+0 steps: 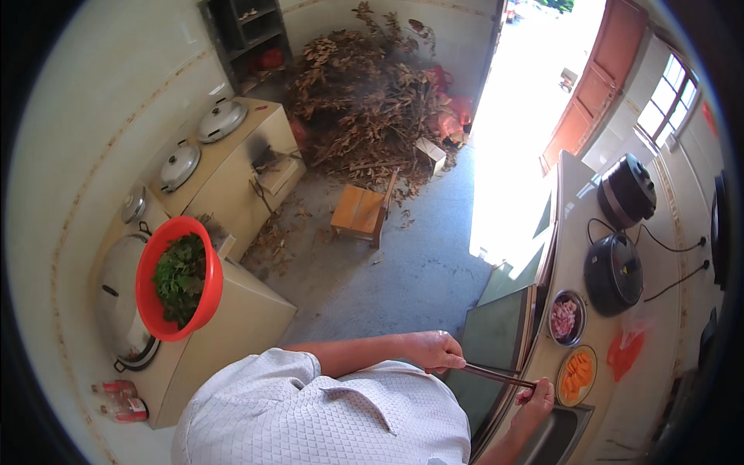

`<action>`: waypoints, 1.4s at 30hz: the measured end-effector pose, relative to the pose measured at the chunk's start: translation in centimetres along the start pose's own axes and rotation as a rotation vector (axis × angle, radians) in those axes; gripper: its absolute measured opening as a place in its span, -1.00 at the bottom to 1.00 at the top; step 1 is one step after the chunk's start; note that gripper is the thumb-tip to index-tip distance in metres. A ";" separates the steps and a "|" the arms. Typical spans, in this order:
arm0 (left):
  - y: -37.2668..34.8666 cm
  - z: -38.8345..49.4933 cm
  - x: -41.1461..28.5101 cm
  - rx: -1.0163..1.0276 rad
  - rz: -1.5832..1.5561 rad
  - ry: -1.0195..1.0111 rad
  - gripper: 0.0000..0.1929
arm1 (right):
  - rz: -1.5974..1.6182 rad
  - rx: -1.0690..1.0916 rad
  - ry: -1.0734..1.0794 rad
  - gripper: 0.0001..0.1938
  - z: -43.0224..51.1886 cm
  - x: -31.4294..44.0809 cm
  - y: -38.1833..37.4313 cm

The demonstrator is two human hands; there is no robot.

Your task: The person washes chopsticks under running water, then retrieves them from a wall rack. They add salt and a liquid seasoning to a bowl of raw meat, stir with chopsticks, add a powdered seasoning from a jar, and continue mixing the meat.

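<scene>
A pair of dark chopsticks (500, 375) is stretched between my hands in front of my body. My left hand (436, 352) grips one end, its forearm crossing from the left. At the other end, my right hand (537, 396) has its fingers closed around the sticks, close to the counter edge. Just beyond that hand sits a plate of orange slices (577, 375), perhaps cut pumpkin or carrot. A metal bowl (583, 297) with pieces of raw meat (564, 318) stands behind the plate. Part of a sink (549, 433) shows beside my right wrist.
On the right counter stand two black electric cookers (613, 274) with cords and a red plastic bag (625, 354). At left, a red basin (215, 285) of leafy greens rests by a lidded wok (113, 314) on the tiled stove. A wooden chair (357, 209) stands before dry branches (372, 99).
</scene>
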State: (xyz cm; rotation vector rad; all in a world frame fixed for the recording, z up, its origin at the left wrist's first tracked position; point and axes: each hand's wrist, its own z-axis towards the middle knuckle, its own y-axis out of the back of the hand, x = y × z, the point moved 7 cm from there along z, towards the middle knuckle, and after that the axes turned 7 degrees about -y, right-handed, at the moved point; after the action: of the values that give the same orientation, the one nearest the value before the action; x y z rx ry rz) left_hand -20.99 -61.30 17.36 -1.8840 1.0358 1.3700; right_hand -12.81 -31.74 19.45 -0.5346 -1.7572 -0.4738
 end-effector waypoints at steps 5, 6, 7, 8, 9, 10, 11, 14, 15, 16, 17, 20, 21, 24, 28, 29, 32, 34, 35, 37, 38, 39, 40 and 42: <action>5.5 -5.5 0.0 -0.285 -0.092 -0.044 -0.65 | 0.052 0.176 -0.011 -0.69 2.9 0.8 -8.3; 6.3 -6.4 1.2 -0.349 -0.136 -0.059 -0.66 | 0.038 0.233 -0.010 -0.71 3.3 0.9 -10.4; 7.1 -7.2 1.8 -0.408 -0.181 -0.076 -0.67 | 0.023 0.286 -0.009 -0.72 3.8 1.1 -12.3; 7.8 -8.0 2.4 -0.459 -0.179 -0.074 -0.67 | 0.007 0.339 -0.008 -0.74 4.3 1.2 -14.3; 8.4 -9.0 2.9 -0.507 -0.179 -0.072 -0.68 | -0.011 0.388 -0.006 -0.76 4.8 1.4 -16.0; 8.8 -9.8 3.4 -0.556 -0.184 -0.069 -0.69 | -0.020 0.484 -0.024 -0.78 4.9 1.6 -17.9; 9.1 -10.5 3.8 -0.569 -0.148 -0.042 -0.69 | -0.050 0.528 -0.047 -0.78 5.2 1.6 -19.3; 9.6 -12.3 4.8 -0.655 0.008 0.006 -0.70 | -0.134 0.713 -0.093 -0.80 6.5 0.7 -22.9; 9.6 -12.6 5.3 -0.706 0.097 -0.002 -0.70 | -0.203 0.764 -0.066 -0.80 7.1 0.2 -24.0; 9.4 -13.1 5.1 -0.755 0.182 -0.006 -0.70 | -0.275 0.813 -0.038 -0.79 7.5 -0.2 -24.9; 9.0 -13.6 5.3 -0.806 0.142 0.032 -0.69 | -0.346 0.862 -0.008 -0.79 7.9 -0.5 -25.7; 8.6 -15.3 4.3 -0.945 0.060 0.149 -0.69 | -0.846 0.737 0.736 -0.72 7.5 1.8 -27.8; 8.0 -15.5 4.7 -0.984 0.034 0.202 -0.69 | -0.961 0.637 1.051 -0.70 6.0 2.7 -28.2; 7.5 -14.4 6.3 -1.059 0.076 0.291 -0.68 | -0.873 0.899 1.062 -0.56 3.2 4.0 -30.0; 6.7 -10.6 4.4 -1.006 0.099 0.326 -0.67 | -0.953 1.252 1.146 -0.37 -2.8 3.6 -32.2; 6.5 -10.5 4.0 -1.037 0.090 0.300 -0.67 | -0.973 1.335 1.124 -0.43 -3.0 2.6 -32.7; 6.7 -8.9 3.2 -1.061 -0.017 0.222 -0.70 | -0.969 1.550 0.959 -0.59 -3.4 -2.1 -33.8; 6.1 -9.0 3.5 -1.143 -0.100 0.204 -0.75 | -0.969 1.596 0.891 -0.69 -3.7 -3.8 -33.5; 6.2 -8.7 3.8 -1.162 -0.144 0.177 -0.78 | -1.012 1.588 0.906 -0.72 -3.4 -3.8 -33.0; 6.4 -9.3 6.8 -1.120 -0.308 0.078 -0.66 | -1.059 1.493 0.747 -0.74 -1.4 -3.7 -32.1; 6.8 -9.7 6.6 -1.123 -0.357 0.094 -0.62 | -1.058 1.355 0.610 -0.75 0.7 -3.8 -31.4; 6.8 -9.4 7.1 -1.107 -0.438 0.072 -0.59 | -1.049 1.228 0.483 -0.75 3.1 -4.3 -30.0; 7.0 -9.2 7.9 -1.086 -0.519 0.055 -0.56 | -1.032 1.098 0.355 -0.76 4.9 -4.3 -28.4; 7.8 -8.7 10.8 -1.013 -0.670 0.100 -0.48 | -0.895 0.845 0.236 -0.73 9.0 -2.6 -23.3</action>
State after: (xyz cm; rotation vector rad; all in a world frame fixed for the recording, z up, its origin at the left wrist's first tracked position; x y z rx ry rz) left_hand -21.45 -75.16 9.54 -2.6393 -0.4108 1.4693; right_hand -32.80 -45.80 13.92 0.9015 -1.6998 -0.3206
